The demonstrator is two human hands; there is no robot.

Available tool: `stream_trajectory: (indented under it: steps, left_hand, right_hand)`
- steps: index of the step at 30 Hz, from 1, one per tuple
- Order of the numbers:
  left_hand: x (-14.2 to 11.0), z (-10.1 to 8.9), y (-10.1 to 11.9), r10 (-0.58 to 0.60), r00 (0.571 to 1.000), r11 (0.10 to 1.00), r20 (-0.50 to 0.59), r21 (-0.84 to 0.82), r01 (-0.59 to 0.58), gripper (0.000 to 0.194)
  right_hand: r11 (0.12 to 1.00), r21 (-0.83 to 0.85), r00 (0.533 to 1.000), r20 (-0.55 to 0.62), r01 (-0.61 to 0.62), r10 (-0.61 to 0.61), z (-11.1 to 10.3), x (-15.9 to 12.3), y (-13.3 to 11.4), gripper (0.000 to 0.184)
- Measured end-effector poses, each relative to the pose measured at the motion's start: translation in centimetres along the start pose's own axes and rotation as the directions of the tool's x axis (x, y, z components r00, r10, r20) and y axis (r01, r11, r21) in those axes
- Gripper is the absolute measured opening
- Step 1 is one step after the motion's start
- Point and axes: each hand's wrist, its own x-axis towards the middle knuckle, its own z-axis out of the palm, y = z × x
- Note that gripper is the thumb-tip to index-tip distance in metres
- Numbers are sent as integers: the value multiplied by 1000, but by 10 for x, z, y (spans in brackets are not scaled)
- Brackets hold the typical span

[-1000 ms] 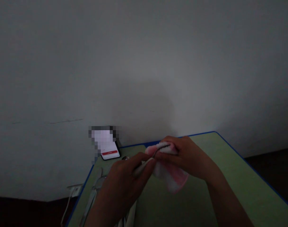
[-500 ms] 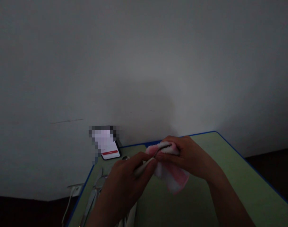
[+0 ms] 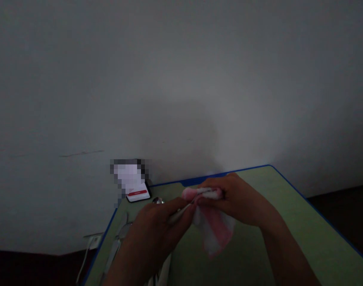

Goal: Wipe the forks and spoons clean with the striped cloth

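Observation:
My left hand (image 3: 157, 228) is closed around the pale handle of a slim utensil (image 3: 177, 216). A thin metal part runs from the handle into a pink and white cloth (image 3: 217, 228), so the utensil's kind is hidden. My right hand (image 3: 242, 200) is shut on that cloth, pinching it folded about the metal end, thumb on the near side. The cloth's loose corner hangs below the fingers. Both hands are close together above the green table (image 3: 259, 254).
A phone (image 3: 139, 194) leans at the table's back left corner, partly pixelated. Shiny metal utensils (image 3: 113, 248) lie on the left side, partly behind my left arm. The wall (image 3: 181, 99) stands right behind the table. A white cable (image 3: 85, 260) hangs from a socket at left.
The cloth has shifted in my right hand, its loose corner hanging lower and slightly left. Less of the metal part shows. My left hand keeps its grip on the handle.

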Motion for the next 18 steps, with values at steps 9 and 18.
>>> stream_trajectory:
  steps: [9, 18]
  left_hand:
    - [-2, -2, 1, -20, 1000, 1000, -19, -16, 20, 34]
    - [-5, -4, 9, 10, 1000, 996, -23, -90, -12, 31]
  right_hand:
    - [996, 6, 996, 11, 89, -89, -2, -2, 0, 19]
    - [998, 63, 999, -37, 32, -30, -11, -8, -5, 25]
